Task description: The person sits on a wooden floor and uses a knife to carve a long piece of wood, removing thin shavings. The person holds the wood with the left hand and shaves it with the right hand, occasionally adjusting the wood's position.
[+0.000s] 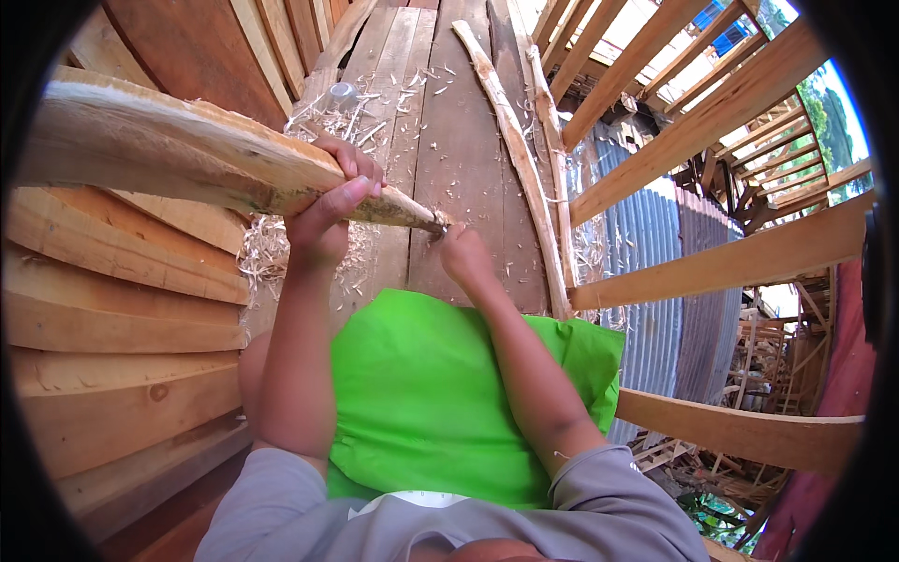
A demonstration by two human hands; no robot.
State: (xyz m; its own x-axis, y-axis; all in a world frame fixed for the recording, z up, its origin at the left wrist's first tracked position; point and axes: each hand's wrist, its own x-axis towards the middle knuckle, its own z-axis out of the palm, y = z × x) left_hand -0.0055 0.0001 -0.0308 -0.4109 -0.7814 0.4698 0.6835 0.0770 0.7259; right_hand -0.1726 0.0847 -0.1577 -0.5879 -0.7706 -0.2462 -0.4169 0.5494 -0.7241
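Note:
My left hand (332, 201) is wrapped round a long, pale wooden pole (169, 140), stripped of bark. The pole runs from the upper left, where it looks thickest, down to a narrow end near the middle of the view. Right beside that narrow end, my right hand (464, 253) is closed in a fist. A small dark piece shows between the fist and the pole's tip, too little of it to name. Bright green cloth (421, 375) covers my lap beneath both forearms.
Wood shavings (267, 248) lie scattered over the plank floor (449, 140). Two thin peeled poles (510, 140) lie along its right side. A clear cup-like object (343, 95) stands among the shavings. Board wall (122, 309) on the left; slatted railing (712, 267) on the right, corrugated metal (646, 225) beyond.

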